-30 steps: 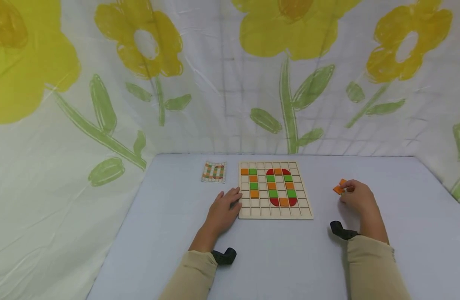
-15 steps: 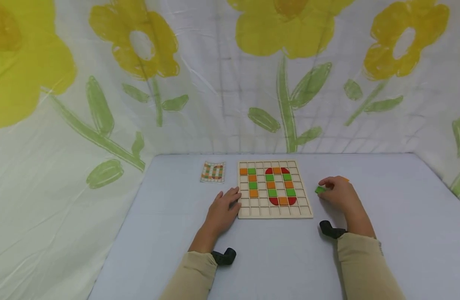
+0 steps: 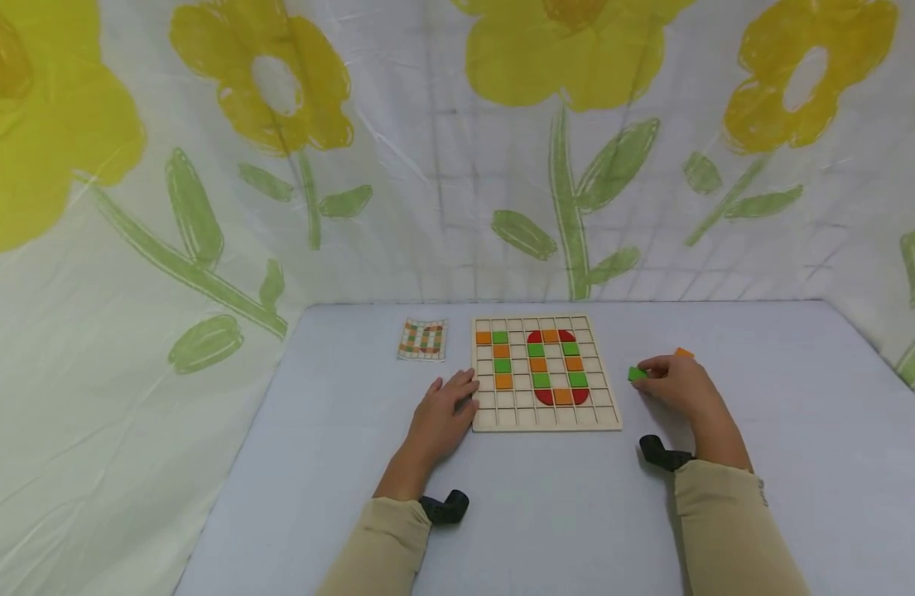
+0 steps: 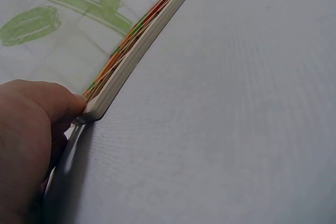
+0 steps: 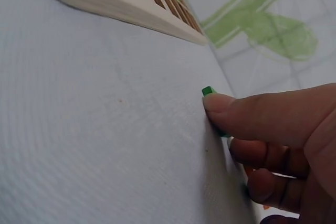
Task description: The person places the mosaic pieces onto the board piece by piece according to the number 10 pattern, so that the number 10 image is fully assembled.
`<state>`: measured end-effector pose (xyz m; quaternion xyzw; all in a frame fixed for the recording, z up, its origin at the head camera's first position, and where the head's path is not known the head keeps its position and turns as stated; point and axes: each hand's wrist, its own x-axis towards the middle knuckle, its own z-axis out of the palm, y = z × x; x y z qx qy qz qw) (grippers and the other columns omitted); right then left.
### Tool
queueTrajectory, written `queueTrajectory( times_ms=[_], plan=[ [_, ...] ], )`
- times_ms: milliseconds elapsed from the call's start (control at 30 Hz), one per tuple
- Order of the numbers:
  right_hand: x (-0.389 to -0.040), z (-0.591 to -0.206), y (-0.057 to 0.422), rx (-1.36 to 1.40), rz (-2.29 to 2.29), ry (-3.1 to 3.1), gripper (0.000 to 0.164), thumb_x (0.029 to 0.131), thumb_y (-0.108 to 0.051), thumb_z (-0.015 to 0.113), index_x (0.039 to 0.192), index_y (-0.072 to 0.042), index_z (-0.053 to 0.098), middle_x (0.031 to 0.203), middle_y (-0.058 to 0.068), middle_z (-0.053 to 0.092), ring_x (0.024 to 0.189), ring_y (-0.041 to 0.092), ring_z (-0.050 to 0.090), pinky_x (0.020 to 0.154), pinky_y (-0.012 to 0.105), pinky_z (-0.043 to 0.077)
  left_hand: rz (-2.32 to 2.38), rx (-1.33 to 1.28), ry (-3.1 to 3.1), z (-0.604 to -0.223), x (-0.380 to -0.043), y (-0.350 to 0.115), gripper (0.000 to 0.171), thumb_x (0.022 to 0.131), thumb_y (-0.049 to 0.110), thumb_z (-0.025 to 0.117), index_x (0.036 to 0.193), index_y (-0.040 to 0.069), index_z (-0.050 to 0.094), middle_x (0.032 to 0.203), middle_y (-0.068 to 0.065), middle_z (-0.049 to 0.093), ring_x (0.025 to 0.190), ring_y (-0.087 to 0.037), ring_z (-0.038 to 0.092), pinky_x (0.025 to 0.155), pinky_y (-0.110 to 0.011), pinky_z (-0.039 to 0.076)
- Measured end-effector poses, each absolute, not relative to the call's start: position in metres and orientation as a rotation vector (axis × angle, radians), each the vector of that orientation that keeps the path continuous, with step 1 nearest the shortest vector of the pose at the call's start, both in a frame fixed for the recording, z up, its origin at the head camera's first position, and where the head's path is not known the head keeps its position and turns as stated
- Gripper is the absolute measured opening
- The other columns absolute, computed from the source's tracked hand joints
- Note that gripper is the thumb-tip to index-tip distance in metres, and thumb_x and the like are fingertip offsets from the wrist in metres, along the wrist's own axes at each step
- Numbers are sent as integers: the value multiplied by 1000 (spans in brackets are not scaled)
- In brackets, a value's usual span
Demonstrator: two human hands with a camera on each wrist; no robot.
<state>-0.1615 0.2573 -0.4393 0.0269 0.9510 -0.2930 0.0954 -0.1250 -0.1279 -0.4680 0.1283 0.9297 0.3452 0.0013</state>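
Observation:
A square wooden grid board (image 3: 518,420) lies on the table with orange, green and red tiles set in its cells, forming a "10". My left hand (image 3: 440,418) rests against the board's left edge with fingers extended; in the left wrist view its thumb touches the near corner of the board (image 4: 113,95). To the right of the board, my right hand (image 3: 681,385) pinches a green tile (image 3: 637,374) between thumb and fingers, low over the table. The right wrist view has the thumb over most of this green tile (image 5: 208,91). An orange tile (image 3: 684,353) lies just behind the right hand.
A small pattern card (image 3: 422,340) showing a similar coloured "10" lies left of the board. The white table (image 3: 546,513) ends at a white backdrop (image 3: 427,248) painted with yellow flowers. Black wrist cameras sit on both wrists.
My right hand has left the orange tiles and moved left toward the board with the green tile pinched, then stayed almost in place. The left hand keeps its place at the board.

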Motion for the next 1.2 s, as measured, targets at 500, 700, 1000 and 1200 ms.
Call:
queueTrajectory(
  times_ms=[500, 700, 1000, 1200],
  plan=[
    [-161, -412, 180, -255, -932, 2916, 38, 91, -28, 70, 121, -3, 68, 107, 15, 61, 87, 26, 53, 66, 34, 48, 1114, 414, 2919, -465, -125, -128, 40, 99, 24, 59, 137, 11, 59, 152, 4, 46, 143, -16, 39, 125, -40, 19],
    [-153, -415, 117, -510, -918, 2862, 28, 88, -25, 74, 111, -10, 73, 98, 5, 62, 89, 21, 56, 76, 38, 52, 1111, 404, 2914, -465, -126, -129, 40, 99, 24, 59, 138, 12, 59, 152, 4, 46, 143, -16, 38, 125, -40, 19],
    [-149, -427, 79, -511, -808, 2833, 28, 84, -25, 78, 110, -13, 75, 94, 2, 61, 82, 16, 55, 73, 34, 51, 1102, 430, 2909, -469, -125, -129, 41, 100, 26, 58, 138, 12, 58, 152, 3, 45, 144, -17, 38, 125, -41, 19],
    [-151, -432, 73, -501, -742, 2853, 26, 84, -24, 78, 109, -15, 76, 89, 1, 59, 78, 16, 52, 68, 31, 48, 1102, 427, 2918, -467, -125, -129, 41, 100, 27, 58, 138, 12, 59, 152, 4, 45, 144, -16, 38, 125, -41, 20]
  ],
)
